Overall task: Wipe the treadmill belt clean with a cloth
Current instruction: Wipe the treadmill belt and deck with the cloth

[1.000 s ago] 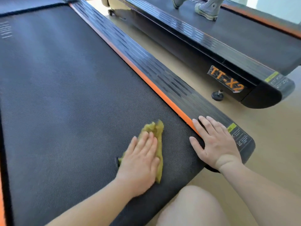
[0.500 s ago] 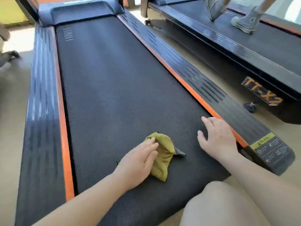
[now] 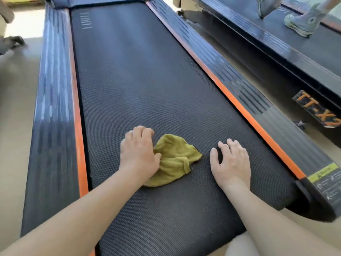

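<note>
While left hand (image 3: 138, 156), fingers curled, pins cloth (image 3: 175, 159) at near end of belt (image 3: 147, 80), right hand (image 3: 230, 161) rests flat beside it, fingers loosely spread. Wiping looks early; far stretch of belt likely undone.

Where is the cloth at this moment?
In the head view, the yellow-green cloth lies bunched on the belt, partly under the left hand, left of the right hand.

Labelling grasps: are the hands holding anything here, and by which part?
Left hand holds the yellow cloth by its left edge, bunched under palm and thumb. Right hand lies flat on the belt, holding nothing.
</note>
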